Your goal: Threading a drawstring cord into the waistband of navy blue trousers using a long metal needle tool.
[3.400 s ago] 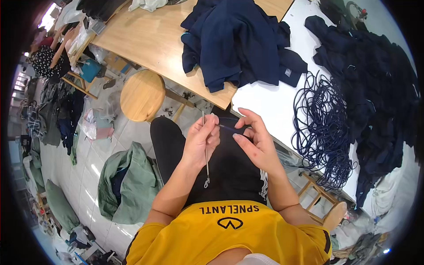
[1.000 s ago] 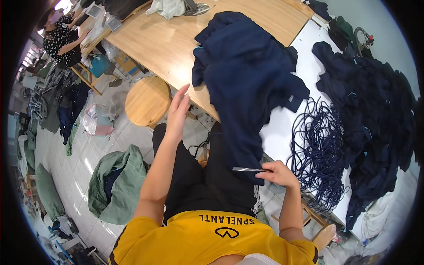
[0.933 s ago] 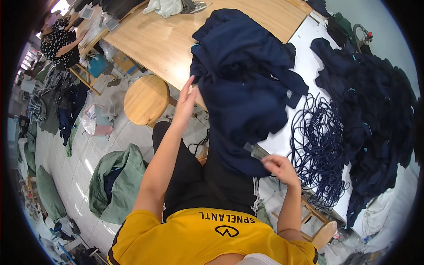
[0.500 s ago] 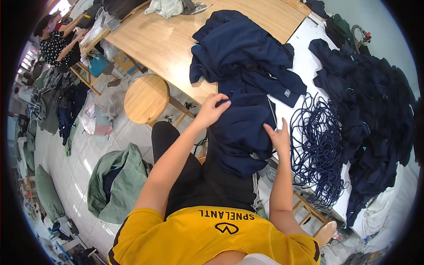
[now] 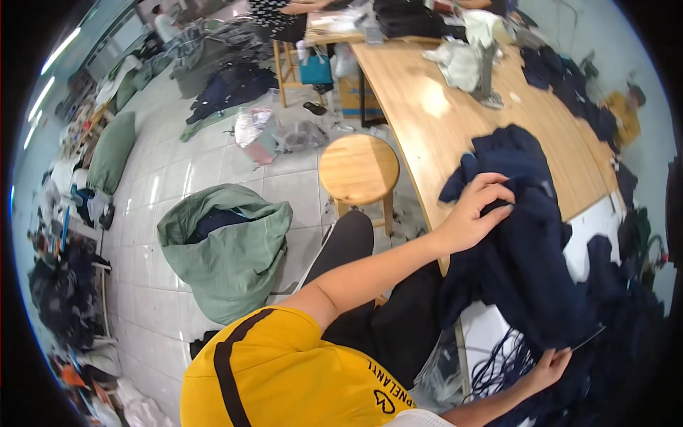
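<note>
My left hand grips a fold of a dark navy garment that hangs over the edge of the wooden table and down toward my lap. At the lower right, my right hand holds a thin dark metal tool by one end, next to the garment's lower edge. A bundle of navy cords lies just under that hand.
A round wooden stool stands left of the table. A green sack with dark cloth inside sits open on the tiled floor. More navy garments are piled at the right. Another person sits at the far end.
My head has turned left, so floor and stool fill more of the view. My left hand now grips the garment's upper fold; my right hand has dropped lower with the tool.
</note>
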Demonstrator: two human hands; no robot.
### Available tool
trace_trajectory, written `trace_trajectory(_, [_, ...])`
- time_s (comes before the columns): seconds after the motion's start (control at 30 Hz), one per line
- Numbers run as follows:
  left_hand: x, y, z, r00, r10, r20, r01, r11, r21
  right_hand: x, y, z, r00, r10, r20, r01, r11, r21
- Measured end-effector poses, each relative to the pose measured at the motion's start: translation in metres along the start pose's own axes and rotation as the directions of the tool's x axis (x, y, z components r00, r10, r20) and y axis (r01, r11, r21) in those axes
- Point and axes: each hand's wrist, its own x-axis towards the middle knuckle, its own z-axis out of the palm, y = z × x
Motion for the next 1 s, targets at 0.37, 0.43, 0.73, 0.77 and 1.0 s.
trace_trajectory(0.37, [-0.127, -0.052, 0.012, 0.447, -0.525, 0.724, -0.002, 0.809, 0.587, -0.116, 0.044, 0.101, 0.835, 0.125, 0.536, 0.073, 0.94, -0.334])
trace_trajectory(0.43, [-0.134, -0.058, 0.005, 0.484, -0.522, 0.703, 0.021, 0.81, 0.586, -0.121, 0.053, 0.095, 0.844, 0.141, 0.517, 0.027, 0.952, -0.304])
trace_trajectory(0.73, [-0.17, -0.072, 0.003, 0.813, -0.17, 0.557, -0.085, 0.911, 0.404, -0.106, 0.09, 0.055, 0.845, -0.04, 0.533, 0.303, 0.858, -0.415])
trace_trajectory(0.77, [-0.167, -0.074, 0.0, 0.871, -0.149, 0.469, -0.035, 0.932, 0.36, -0.098, 0.087, 0.058, 0.822, 0.057, 0.566, 0.242, 0.865, -0.439])
trace_trajectory(1.0, [-0.107, -0.06, -0.044, 0.62, -0.647, 0.444, 0.78, 0.569, -0.259, -0.064, 0.039, 0.06, 0.485, 0.434, 0.759, -0.823, 0.521, 0.227])
